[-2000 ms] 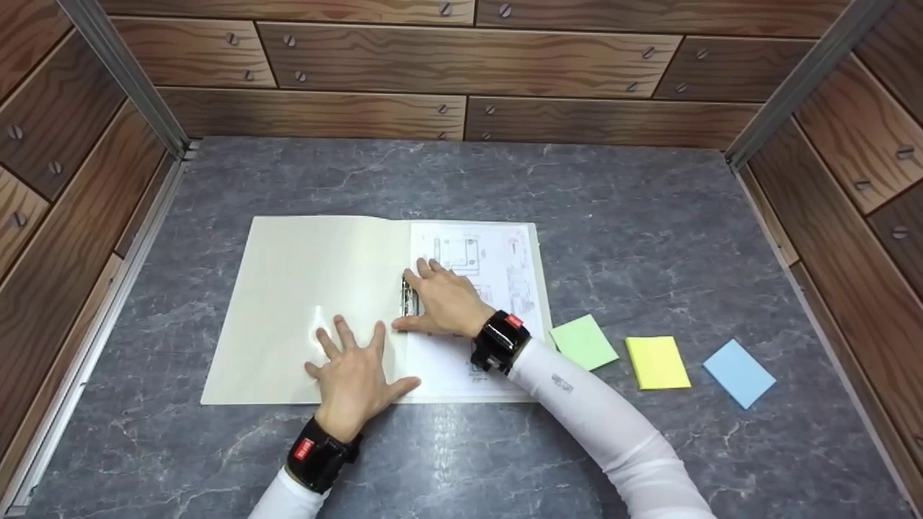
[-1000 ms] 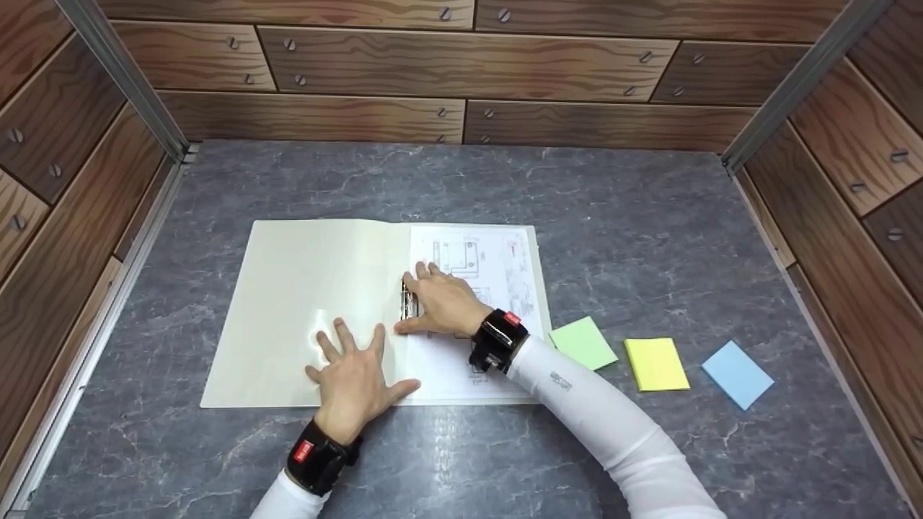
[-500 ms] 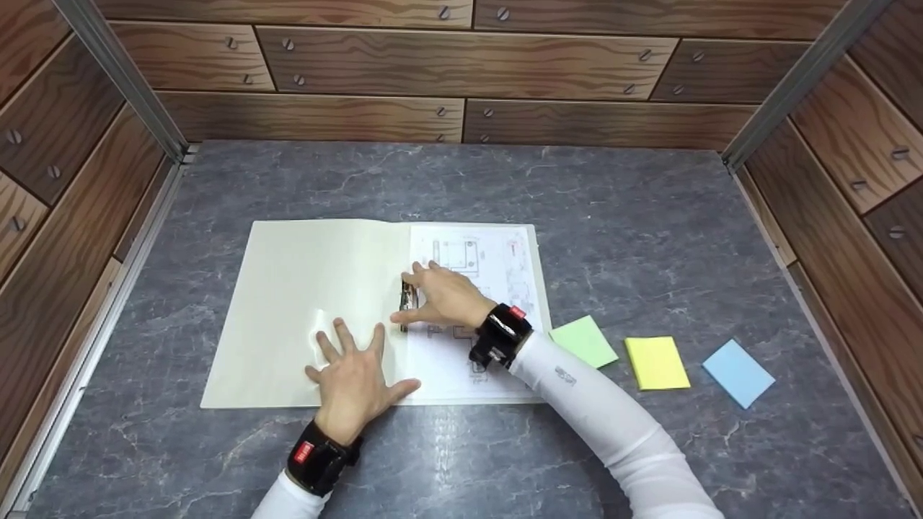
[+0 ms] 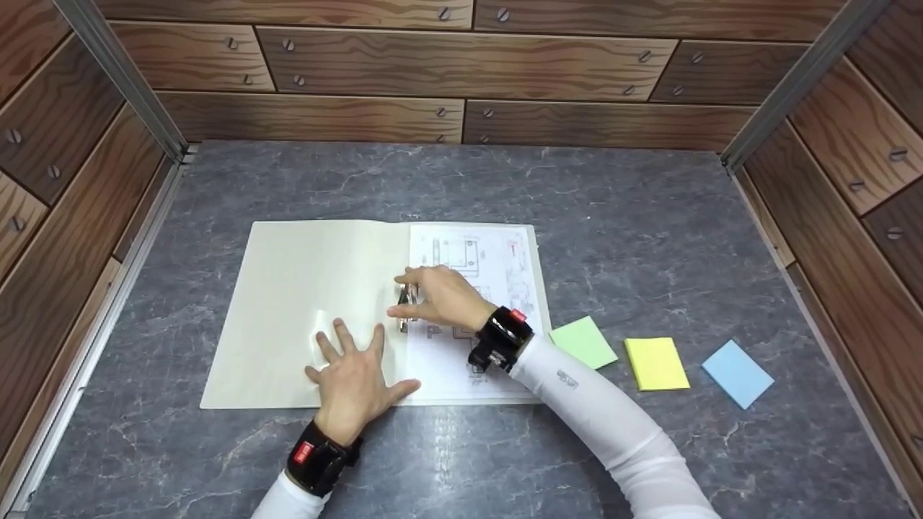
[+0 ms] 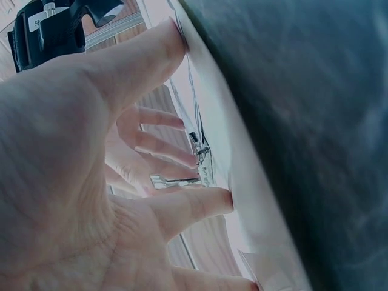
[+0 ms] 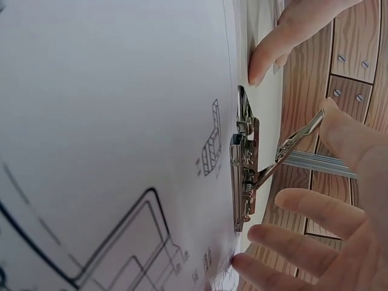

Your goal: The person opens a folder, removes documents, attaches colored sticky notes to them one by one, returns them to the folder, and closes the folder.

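Note:
An off-white folder (image 4: 288,274) lies open on the table, printed drawing sheets (image 4: 505,346) on its right half. My left hand (image 4: 353,382) rests with spread fingers on the folder's lower left side, its thumb near the fold. Along the fold is a metal lever clip (image 6: 245,176). Over it is my right hand (image 4: 451,299); in the right wrist view the thumb tip touches the end of the raised lever (image 6: 297,142). The other fingers stretch past the clip, with one fingertip by the sheets. Part of the clip is hidden by this hand in the head view.
Right of the folder lie a green sticky-note pad (image 4: 584,342), a yellow one (image 4: 657,364) and a blue one (image 4: 738,373). The right forearm passes close to the green pad. Wood-patterned walls (image 4: 461,61) enclose the grey marbled table (image 4: 469,180) at the back and sides.
My right hand has shifted slightly left, lifting from the sheets, its fingers moving toward the fold and the thumb rising by the clip. The left hand and the pads stay where they were.

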The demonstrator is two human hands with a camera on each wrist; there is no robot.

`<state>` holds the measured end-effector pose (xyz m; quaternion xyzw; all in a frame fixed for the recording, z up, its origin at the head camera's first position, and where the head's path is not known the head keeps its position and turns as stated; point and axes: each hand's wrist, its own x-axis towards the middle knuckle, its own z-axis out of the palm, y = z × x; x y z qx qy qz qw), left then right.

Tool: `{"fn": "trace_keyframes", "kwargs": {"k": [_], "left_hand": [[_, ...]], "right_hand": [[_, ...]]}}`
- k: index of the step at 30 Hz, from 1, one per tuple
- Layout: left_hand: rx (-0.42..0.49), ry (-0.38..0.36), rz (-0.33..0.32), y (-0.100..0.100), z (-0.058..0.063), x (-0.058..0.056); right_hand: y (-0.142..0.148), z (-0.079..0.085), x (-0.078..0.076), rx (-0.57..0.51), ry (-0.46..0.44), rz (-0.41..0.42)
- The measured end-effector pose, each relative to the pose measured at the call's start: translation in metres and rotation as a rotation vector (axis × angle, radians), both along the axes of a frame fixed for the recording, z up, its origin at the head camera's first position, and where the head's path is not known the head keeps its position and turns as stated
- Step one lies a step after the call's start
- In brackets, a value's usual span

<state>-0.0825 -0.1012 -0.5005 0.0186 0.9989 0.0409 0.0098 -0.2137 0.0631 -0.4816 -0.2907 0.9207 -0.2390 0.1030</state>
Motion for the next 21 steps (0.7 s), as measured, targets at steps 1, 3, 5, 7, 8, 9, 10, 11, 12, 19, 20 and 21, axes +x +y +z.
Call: {"fn": "trace_keyframes", "kwargs": {"k": [1, 3, 5, 7, 8, 9, 10, 11, 12, 19, 20, 21], "left_hand": [[0.000, 0.002, 0.001, -0.0001, -0.0003, 0.0002], [0.001, 0.004, 0.003, -0.0002, -0.0007, 0.0004], [0.006, 0.010, 0.005, -0.0001, -0.0006, 0.0006], [0.012, 0.020, 0.005, -0.0001, -0.0007, 0.0008], [0.012, 0.018, 0.004, -0.0001, -0.0005, 0.0006], [0.011, 0.015, 0.004, -0.0001, -0.0003, 0.0007], [0.013, 0.012, 0.004, -0.0002, 0.0000, 0.0007], [0.011, 0.009, 0.003, -0.0004, 0.0000, 0.0006], [0.007, 0.005, 0.003, -0.0005, -0.0002, 0.0005], [-0.008, 0.005, 0.002, -0.0010, 0.0001, 0.0001], [-0.008, 0.005, 0.003, -0.0009, 0.0001, 0.0004], [-0.006, 0.008, 0.003, -0.0007, 0.0001, 0.0006]], "right_hand": [[0.0001, 0.0000, 0.0003, -0.012, -0.001, 0.002], [0.0000, 0.0003, 0.0008, -0.034, 0.010, 0.007], [-0.0003, 0.0006, 0.0012, -0.061, 0.019, 0.010], [-0.0004, 0.0011, 0.0016, -0.089, 0.027, 0.010], [-0.0005, 0.0014, 0.0018, -0.098, 0.034, 0.009], [-0.0005, 0.0017, 0.0020, -0.108, 0.038, 0.007], [-0.0004, 0.0020, 0.0021, -0.120, 0.043, 0.007], [-0.0002, 0.0024, 0.0024, -0.130, 0.049, 0.006], [0.0000, 0.0027, 0.0027, -0.144, 0.051, 0.006], [0.0001, 0.0048, 0.0049, -0.194, 0.096, 0.045], [-0.0001, 0.0051, 0.0053, -0.194, 0.106, 0.049], [-0.0002, 0.0051, 0.0057, -0.194, 0.116, 0.049]]}}
